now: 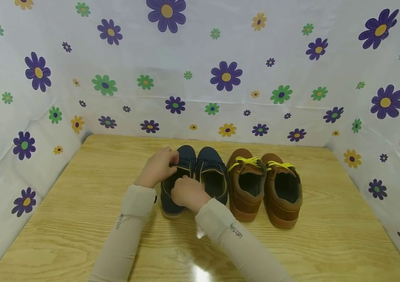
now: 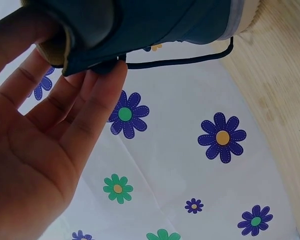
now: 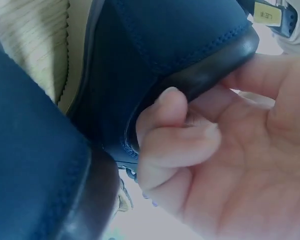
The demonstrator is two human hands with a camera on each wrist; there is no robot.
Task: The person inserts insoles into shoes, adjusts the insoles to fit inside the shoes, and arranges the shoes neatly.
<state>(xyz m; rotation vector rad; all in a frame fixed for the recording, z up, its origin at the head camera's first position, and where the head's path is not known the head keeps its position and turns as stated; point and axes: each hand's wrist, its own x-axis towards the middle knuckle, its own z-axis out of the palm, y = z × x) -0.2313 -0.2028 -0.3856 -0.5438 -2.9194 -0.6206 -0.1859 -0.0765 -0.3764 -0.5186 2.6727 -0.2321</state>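
Note:
Side by side stand two navy shoes, the left one (image 1: 170, 205) and the right one (image 1: 208, 156). My left hand (image 1: 155, 169) holds the outer edge of the left navy shoe's opening, near its laces. In the left wrist view a dark lace (image 2: 185, 61) loops along that shoe's side, close to a fingertip. My right hand (image 1: 190, 192) is at the heel end of the same shoe. Its fingers (image 3: 172, 145) curl over the padded collar (image 3: 210, 70) in the right wrist view. The right navy shoe's heel (image 3: 35, 175) is beside them.
To the right is a pair of brown shoes with yellow laces, the nearer one (image 1: 244, 209) and the far right one (image 1: 282, 217). All stand on a wood-grain table (image 1: 334, 219). A white flower-print cloth (image 1: 193, 51) hangs behind and at both sides.

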